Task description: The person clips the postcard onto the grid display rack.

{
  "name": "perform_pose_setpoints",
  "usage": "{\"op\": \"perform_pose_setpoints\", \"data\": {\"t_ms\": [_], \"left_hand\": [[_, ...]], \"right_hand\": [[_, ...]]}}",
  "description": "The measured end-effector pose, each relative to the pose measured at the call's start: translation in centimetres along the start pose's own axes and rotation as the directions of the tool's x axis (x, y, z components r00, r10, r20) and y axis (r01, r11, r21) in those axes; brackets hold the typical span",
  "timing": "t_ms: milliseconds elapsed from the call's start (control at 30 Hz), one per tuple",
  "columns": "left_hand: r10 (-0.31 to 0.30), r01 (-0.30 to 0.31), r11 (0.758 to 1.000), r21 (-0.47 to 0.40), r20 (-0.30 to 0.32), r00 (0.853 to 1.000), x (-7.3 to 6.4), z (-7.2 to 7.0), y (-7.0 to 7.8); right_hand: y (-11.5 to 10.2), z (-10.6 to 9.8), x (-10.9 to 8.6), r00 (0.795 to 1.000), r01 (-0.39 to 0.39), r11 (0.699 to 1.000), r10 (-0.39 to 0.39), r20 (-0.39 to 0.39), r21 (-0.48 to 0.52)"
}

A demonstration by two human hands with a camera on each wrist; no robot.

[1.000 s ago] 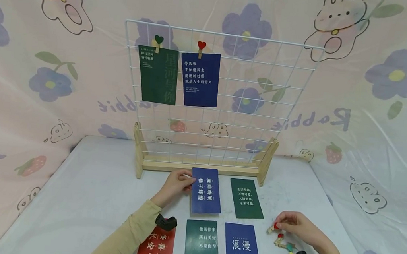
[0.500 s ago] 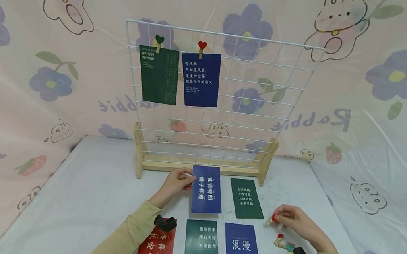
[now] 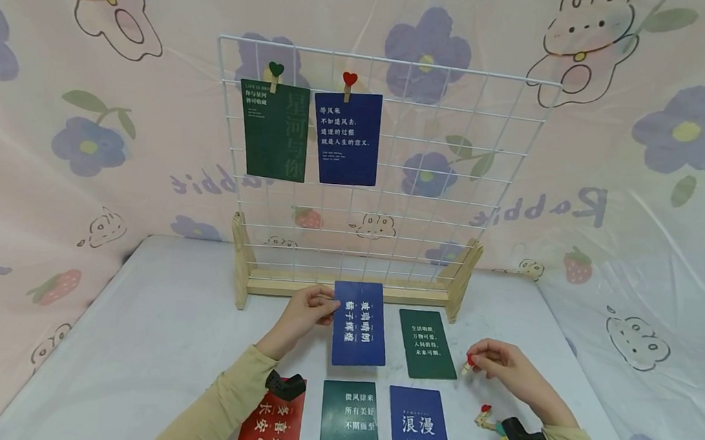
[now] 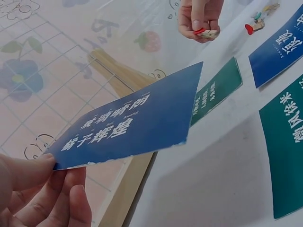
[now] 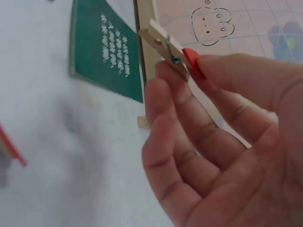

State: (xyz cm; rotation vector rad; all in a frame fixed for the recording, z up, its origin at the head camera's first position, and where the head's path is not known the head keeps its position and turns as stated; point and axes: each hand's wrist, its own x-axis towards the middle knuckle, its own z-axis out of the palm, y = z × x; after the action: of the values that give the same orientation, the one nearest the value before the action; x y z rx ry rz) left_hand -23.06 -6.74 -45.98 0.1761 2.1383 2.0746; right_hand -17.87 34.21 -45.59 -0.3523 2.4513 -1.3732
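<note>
My left hand [image 3: 302,318] pinches the left edge of a blue card [image 3: 359,324] with white lettering, lifted off the table before the rack. In the left wrist view the thumb lies on top of the card's corner [image 4: 123,120], fingers beneath. My right hand [image 3: 511,377] holds a small wooden clothespin [image 3: 468,364] with a red heart between thumb and fingers. Seen in the right wrist view, the clothespin's [image 5: 163,45] wooden tip points away from the hand. A green card [image 3: 427,345] lies between the two hands.
Behind stands a white wire grid rack [image 3: 436,185] on a wooden base [image 3: 347,292]. Clothespins hold a green card [image 3: 275,138] and a blue card [image 3: 346,143] on it. Red [image 3: 270,428], green [image 3: 350,427] and blue cards [image 3: 421,433] lie in front; several clothespins [image 3: 486,417] lie at right.
My left hand has raised the blue card slightly. My right hand has lifted the red-heart clothespin away from the other clothespins, moving up and a little left.
</note>
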Motion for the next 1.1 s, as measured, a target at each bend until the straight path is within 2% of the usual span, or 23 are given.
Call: {"op": "perform_pose_setpoints", "data": {"t_ms": [233,433,567,667,1100], "left_hand": [[-0.001,0.001,1.000,0.004,-0.019,1.000,0.0,0.0,0.4],[-0.007,0.008,1.000,0.026,-0.044,0.999,-0.1,0.1,1.1],[-0.001,0.003,0.999,0.034,-0.055,0.998,0.0,0.1,1.6],[0.007,-0.005,0.999,0.032,-0.053,0.999,0.0,0.1,2.0],[0.028,-0.027,1.000,0.013,-0.053,0.998,0.0,0.2,2.9]], "right_hand": [[-1.5,-0.3,0.9,0.998,-0.001,1.000,0.001,-0.055,0.003],[-2.8,-0.5,1.6,0.998,-0.010,1.000,0.011,-0.058,0.007],[-3.5,-0.5,2.0,0.998,0.017,1.000,-0.017,-0.060,-0.004],[-4.0,-0.5,2.3,0.998,0.041,0.999,-0.041,-0.057,-0.008],[-6.1,-0.6,3.3,0.996,0.060,0.998,-0.060,-0.067,-0.001]]}}
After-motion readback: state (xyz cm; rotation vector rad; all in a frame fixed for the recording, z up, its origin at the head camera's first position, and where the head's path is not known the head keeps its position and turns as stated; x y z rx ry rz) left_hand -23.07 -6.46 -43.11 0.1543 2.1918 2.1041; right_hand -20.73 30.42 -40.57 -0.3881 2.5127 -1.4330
